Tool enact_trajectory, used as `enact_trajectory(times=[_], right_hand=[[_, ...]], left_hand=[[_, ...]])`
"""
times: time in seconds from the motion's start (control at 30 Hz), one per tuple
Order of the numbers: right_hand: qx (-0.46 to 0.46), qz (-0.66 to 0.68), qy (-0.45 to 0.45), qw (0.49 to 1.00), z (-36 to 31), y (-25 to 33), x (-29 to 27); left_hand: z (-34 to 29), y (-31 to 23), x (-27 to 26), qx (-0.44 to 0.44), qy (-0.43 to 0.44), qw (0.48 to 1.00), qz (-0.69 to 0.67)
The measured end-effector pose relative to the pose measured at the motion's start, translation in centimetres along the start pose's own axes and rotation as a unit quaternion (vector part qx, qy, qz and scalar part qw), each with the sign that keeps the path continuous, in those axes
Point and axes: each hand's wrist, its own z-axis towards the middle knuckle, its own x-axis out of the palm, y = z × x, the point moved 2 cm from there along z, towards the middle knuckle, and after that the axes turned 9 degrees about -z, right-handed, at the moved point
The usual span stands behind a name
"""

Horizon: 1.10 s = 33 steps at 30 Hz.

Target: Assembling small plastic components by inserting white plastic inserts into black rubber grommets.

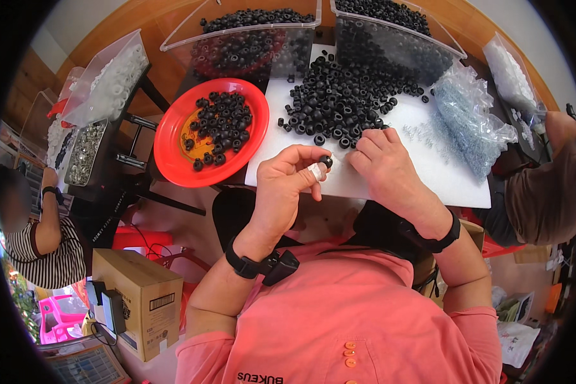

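Observation:
My left hand (280,187) pinches a small black ring-shaped piece (326,161) between thumb and forefinger, above the near edge of a white board (358,182). White tape wraps that thumb. My right hand (390,168) is at the near edge of a heap of black ring-shaped pieces (342,96), its fingers drawn together; whatever they may hold is hidden. Left of the board, a red plate (166,150) carries a smaller lot of the same black pieces. A clear bag (483,137) of tiny clear parts lies on the board's right side, with some of them loose beside it.
Two clear bins (262,51) (397,48) of black pieces stand at the back. More bins (112,86) with white parts are on the left table, where a person in a striped shirt (51,249) works. Another person's arm (563,137) shows at right. A cardboard box (141,301) stands lower left.

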Motion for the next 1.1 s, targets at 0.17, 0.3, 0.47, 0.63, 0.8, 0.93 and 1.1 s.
enact_trajectory(times=[0.17,0.3,0.47,0.63,0.8,0.93,1.1], right_hand=[[-0.036,-0.015,0.005,0.999,0.0,0.2,-0.2],[-0.047,-0.019,0.03,0.998,0.0,0.1,-0.3],[-0.013,0.013,0.008,1.0,0.3,0.1,-0.5],[0.022,0.107,-0.006,0.994,0.3,2.2,-0.3],[0.033,0.113,0.017,0.993,0.3,2.1,0.0],[0.066,0.113,0.046,0.99,0.2,2.6,-0.6],[0.072,0.124,0.068,0.987,-0.1,2.2,-0.9]], left_hand=[[-0.1,0.1,0.0,0.002,-0.001,1.0,0.004],[-0.1,0.1,0.2,0.003,-0.009,1.0,-0.008],[-0.1,0.1,0.1,0.01,-0.009,1.0,-0.006],[-0.1,0.2,-0.1,0.012,-0.007,1.0,-0.007],[0.0,0.0,-0.2,0.004,0.009,1.0,-0.005],[0.0,-0.1,-0.2,0.006,0.01,1.0,-0.011],[0.0,-0.5,-0.1,-0.01,0.0,0.999,-0.04]])
